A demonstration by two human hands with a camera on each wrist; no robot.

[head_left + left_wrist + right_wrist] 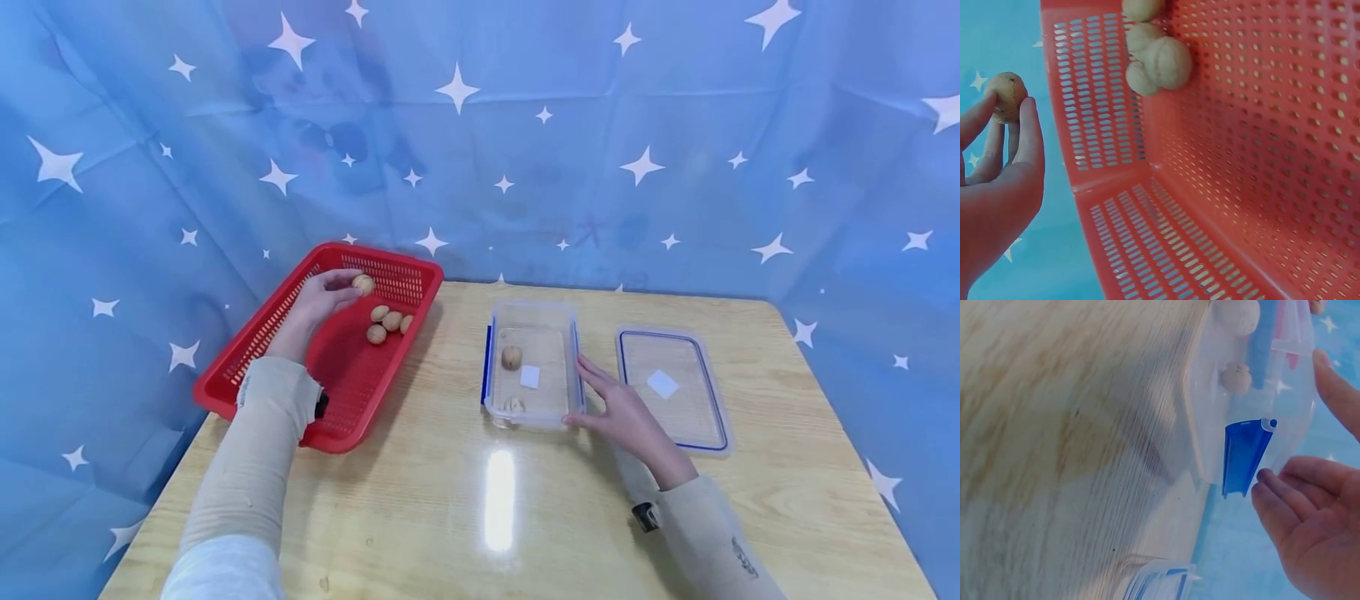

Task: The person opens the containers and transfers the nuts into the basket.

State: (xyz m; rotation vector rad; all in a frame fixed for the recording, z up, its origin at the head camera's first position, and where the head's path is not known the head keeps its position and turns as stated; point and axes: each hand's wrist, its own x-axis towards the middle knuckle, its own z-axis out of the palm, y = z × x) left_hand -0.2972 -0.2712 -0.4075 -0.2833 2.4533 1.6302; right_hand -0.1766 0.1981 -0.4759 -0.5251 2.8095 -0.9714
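Note:
In the head view my left hand (318,300) is over the far part of the red basket (348,392), pinching a walnut (363,284) between thumb and fingers. The left wrist view also shows this walnut (1007,97) at the fingertips. Several walnuts (392,321) lie on the basket floor below. My right hand (626,417) rests against the right side and near corner of a clear plastic box (551,346), its fingers fairly straight. Inside the box are two walnuts, one browner walnut (512,358) and one blurred through the near wall (514,405).
A clear lid (686,408) with a blue seal lies on the wooden table (420,517), right of the box. Blue side latches (1244,456) hang from the box. Behind the table hangs a blue curtain (517,217) with white stars.

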